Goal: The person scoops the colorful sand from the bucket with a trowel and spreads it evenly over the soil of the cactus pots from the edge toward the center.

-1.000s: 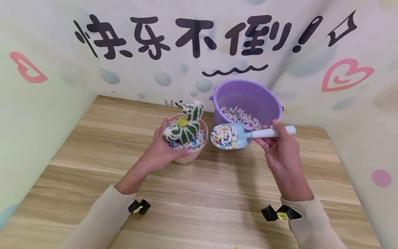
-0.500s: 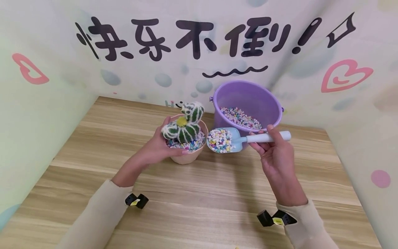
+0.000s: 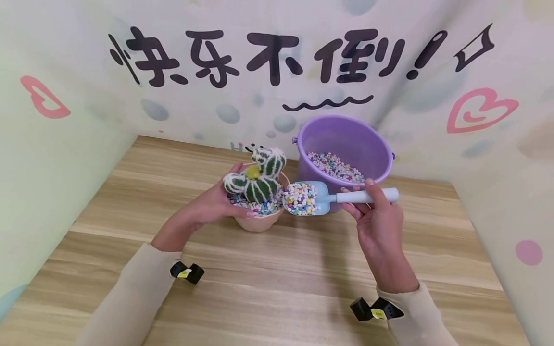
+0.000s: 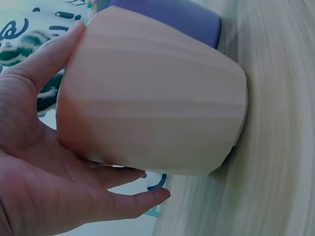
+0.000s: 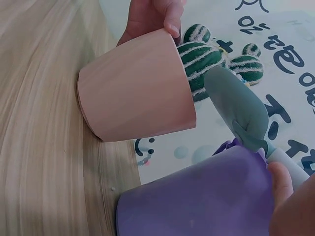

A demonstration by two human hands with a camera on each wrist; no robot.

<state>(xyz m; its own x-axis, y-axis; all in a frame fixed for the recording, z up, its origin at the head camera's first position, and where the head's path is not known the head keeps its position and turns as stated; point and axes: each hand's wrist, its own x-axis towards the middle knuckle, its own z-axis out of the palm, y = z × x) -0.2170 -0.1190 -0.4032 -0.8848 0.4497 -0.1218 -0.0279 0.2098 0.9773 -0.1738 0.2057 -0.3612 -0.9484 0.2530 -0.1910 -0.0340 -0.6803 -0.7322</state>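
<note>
A pale pink flower pot (image 3: 256, 224) stands on the table, holding a green and white crocheted cactus (image 3: 261, 188) with a yellow tuft, set in multicoloured pebbles. My left hand (image 3: 212, 201) grips the pot at its rim, thumb on the near side and fingers round the left. My right hand (image 3: 380, 223) holds a light blue shovel (image 3: 323, 199) by its white handle (image 3: 383, 195). Small pebbles (image 3: 299, 198) are heaped in the shovel's scoop, level, its tip overlapping the pot's right rim. In the right wrist view the scoop (image 5: 236, 101) shows from below, above rim height.
A purple bucket (image 3: 346, 129) with pebbles in its bottom stands right behind the shovel, against the printed backdrop (image 3: 242, 62). The wooden table (image 3: 259, 288) runs toward me. Cloth walls close in on the left and right.
My right hand has carried the loaded shovel left and slightly nearer me, from beside the pot to its right rim. My left hand keeps its grip; the pot has shifted slightly.
</note>
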